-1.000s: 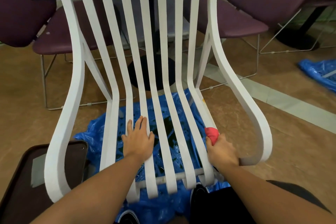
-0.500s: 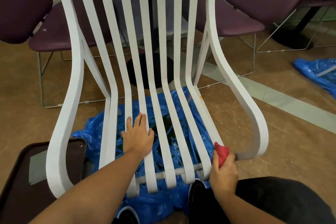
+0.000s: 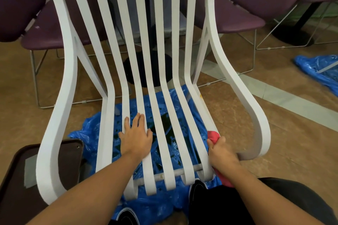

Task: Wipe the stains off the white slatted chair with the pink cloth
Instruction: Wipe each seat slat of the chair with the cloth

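Head view: pink cloth [image 3: 213, 135] in right hand [image 3: 222, 153] against chair [image 3: 236, 86]

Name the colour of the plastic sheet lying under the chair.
Blue. The plastic sheet shows best in the head view, through the gaps in the chair.

The person is wearing a dark garment [image 3: 285, 201] over the leg, lower right, and black shoes [image 3: 126, 216] with white trim, bottom centre; forearms [image 3: 102, 179] are showing bare.
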Motion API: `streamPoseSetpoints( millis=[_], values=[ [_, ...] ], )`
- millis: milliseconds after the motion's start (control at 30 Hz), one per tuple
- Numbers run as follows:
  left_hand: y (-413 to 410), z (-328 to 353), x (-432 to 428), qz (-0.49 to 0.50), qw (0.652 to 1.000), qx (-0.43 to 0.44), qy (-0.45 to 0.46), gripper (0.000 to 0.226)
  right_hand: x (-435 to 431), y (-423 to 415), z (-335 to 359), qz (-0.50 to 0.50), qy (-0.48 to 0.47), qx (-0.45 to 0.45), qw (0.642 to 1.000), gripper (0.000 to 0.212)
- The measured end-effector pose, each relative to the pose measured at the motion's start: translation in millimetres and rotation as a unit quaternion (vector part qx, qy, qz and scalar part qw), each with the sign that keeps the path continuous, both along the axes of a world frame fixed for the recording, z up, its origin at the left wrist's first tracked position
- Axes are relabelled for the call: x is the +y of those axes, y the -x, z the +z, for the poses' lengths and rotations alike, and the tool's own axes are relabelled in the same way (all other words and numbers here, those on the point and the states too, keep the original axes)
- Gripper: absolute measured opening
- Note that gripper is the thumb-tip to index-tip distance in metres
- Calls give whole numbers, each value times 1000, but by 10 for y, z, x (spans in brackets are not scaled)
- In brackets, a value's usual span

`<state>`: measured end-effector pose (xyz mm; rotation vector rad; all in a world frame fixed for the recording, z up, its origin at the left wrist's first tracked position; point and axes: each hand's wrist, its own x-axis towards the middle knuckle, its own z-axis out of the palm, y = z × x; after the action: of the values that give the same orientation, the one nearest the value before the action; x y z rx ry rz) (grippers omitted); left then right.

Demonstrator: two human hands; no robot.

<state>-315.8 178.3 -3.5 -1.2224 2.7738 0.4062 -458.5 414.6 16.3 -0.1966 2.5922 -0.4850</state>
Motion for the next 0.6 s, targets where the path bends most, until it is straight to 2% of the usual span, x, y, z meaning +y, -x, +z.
streamPoseSetpoints(
  millis=[300, 600],
  values=[
    [4, 7, 2, 1, 1000, -4, 1, 64, -713, 618, -86, 10, 1, 17, 1000, 46],
    [23, -31, -23, 1, 1000, -5, 5, 64, -1381, 1171, -284, 47, -21, 87, 995, 43]
  ],
)
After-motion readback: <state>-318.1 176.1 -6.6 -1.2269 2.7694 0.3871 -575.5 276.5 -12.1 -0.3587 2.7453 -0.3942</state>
